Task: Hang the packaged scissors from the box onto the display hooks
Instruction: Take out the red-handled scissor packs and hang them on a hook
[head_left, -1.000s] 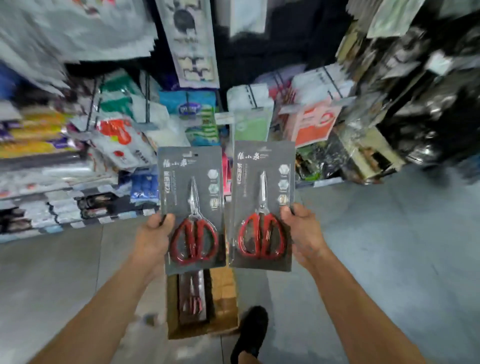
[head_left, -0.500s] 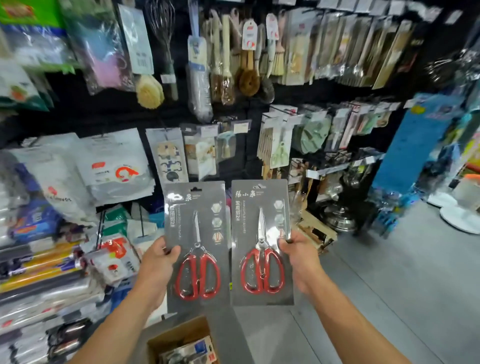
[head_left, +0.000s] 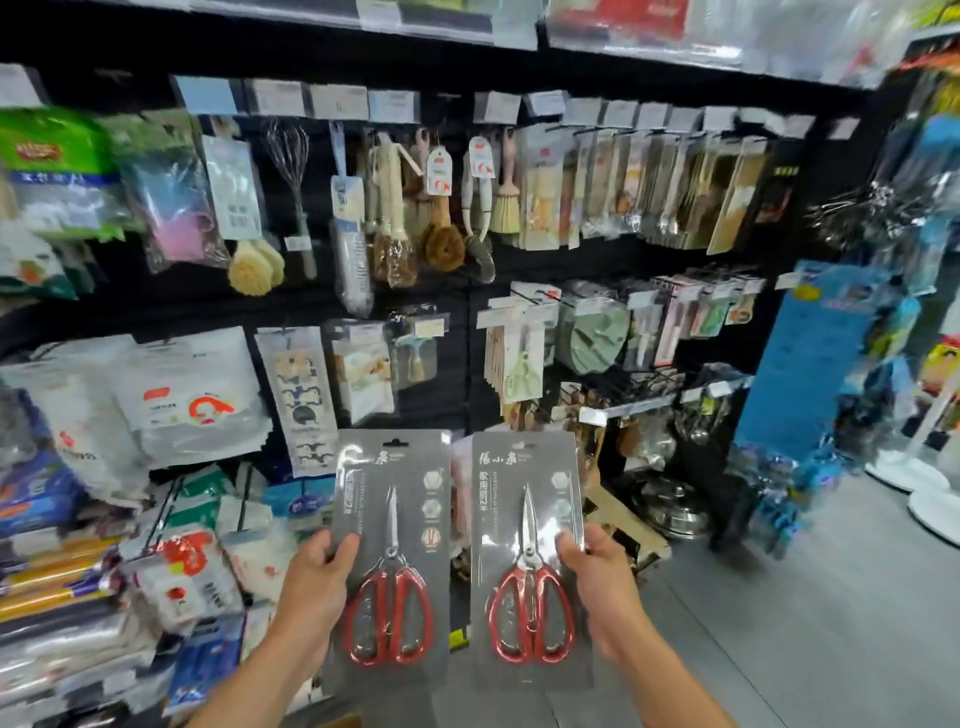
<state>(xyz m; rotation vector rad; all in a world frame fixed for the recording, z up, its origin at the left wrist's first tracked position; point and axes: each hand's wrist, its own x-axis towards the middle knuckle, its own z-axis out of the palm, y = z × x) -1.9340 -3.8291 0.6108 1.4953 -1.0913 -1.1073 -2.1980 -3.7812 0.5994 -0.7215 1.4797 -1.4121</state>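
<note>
I hold two grey cards, each carrying red-handled scissors, upright and side by side in front of a black display wall. My left hand (head_left: 317, 582) grips the left scissors pack (head_left: 390, 551) by its left edge. My right hand (head_left: 602, 587) grips the right scissors pack (head_left: 527, 556) by its right edge. Each card has a hang hole at its top. The display hooks (head_left: 514, 301) on the wall above carry other packaged goods. Only a corner of the cardboard box (head_left: 343, 721) shows at the bottom edge.
The wall holds brushes (head_left: 441, 239), a whisk (head_left: 291, 156), packaged utensils (head_left: 649, 187) and bagged goods (head_left: 192, 395). Piled packets (head_left: 67, 597) fill the lower left shelves. A blue display stand (head_left: 810, 364) stands at the right, with grey floor (head_left: 805, 623) beside it.
My view has tilted up from the box and floor to the hook wall. Both hands have kept their packs and lifted them along; the box has slid almost out of view.
</note>
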